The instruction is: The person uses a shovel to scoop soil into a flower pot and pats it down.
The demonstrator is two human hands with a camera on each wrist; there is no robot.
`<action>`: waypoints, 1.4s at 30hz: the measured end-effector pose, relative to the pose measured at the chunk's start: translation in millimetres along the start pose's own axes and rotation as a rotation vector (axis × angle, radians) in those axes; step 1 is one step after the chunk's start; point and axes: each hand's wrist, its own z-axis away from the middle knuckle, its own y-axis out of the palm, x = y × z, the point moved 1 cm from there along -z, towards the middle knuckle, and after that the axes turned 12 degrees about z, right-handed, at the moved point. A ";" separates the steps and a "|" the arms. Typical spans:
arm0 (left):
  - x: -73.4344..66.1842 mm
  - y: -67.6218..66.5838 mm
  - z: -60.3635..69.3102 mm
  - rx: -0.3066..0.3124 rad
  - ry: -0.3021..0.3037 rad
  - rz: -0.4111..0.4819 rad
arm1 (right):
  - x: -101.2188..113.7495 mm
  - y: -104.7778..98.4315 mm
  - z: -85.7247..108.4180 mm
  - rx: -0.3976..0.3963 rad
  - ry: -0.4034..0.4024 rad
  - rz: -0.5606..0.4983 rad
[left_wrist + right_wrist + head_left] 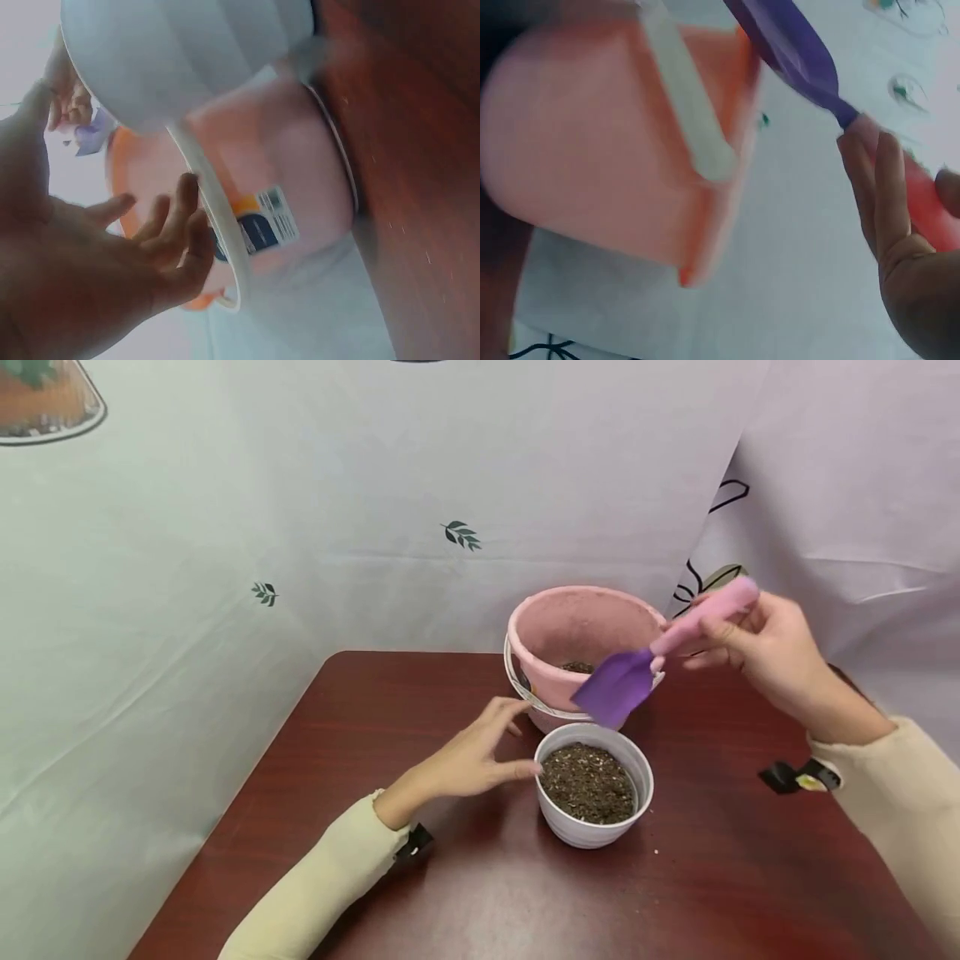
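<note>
My right hand (780,652) grips the pink handle of a small garden trowel (617,687). Its purple blade hangs tilted down over the gap between the pink bucket (551,683) and the white flower pot (581,833); no soil can be made out on it. Dark soil (588,783) with pale specks fills much of the pot. At the pot's left side is my left hand (472,756), fingers spread, its thumb tip at the rim; whether it touches I cannot tell. The left wrist view shows those fingers near the bucket's white carrying handle (217,202).
Some soil (577,667) lies inside the bucket, which stands right behind the pot. Both are on a dark red wooden table (360,727). A pale cloth with leaf prints (461,535) hangs behind it. A few crumbs lie right of the pot.
</note>
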 end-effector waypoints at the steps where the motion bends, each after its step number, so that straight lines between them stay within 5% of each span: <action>1: 1.0 -4.8 -2.1 -0.041 0.012 0.023 | 0.8 -3.2 -7.1 0.001 0.001 -0.075; 7: 4.1 -29.4 -28.4 -0.273 0.069 0.070 | 6.1 -23.9 -51.6 -0.059 0.056 -0.378; 13: 6.2 -43.7 -58.7 -0.418 -0.017 0.083 | -9.1 -29.0 -87.5 -0.234 0.220 -0.354; 18: 19.5 -43.3 -80.8 -0.517 -0.146 0.202 | -40.9 -15.0 -104.2 -0.218 0.415 -0.160; 22: 31.3 -36.5 -91.2 -0.578 -0.199 0.299 | -70.8 4.4 -109.7 -0.157 0.523 0.118; 31: 34.0 -22.3 -90.5 -0.721 -0.188 0.518 | -108.7 29.7 -117.0 -0.040 0.407 0.858; 38: 27.9 -21.6 -91.2 -0.714 -0.155 0.538 | -107.9 32.4 -120.4 0.062 0.385 0.857; 42: 25.6 -21.2 -93.0 -0.707 -0.154 0.526 | -106.8 30.8 -119.3 0.033 0.369 0.823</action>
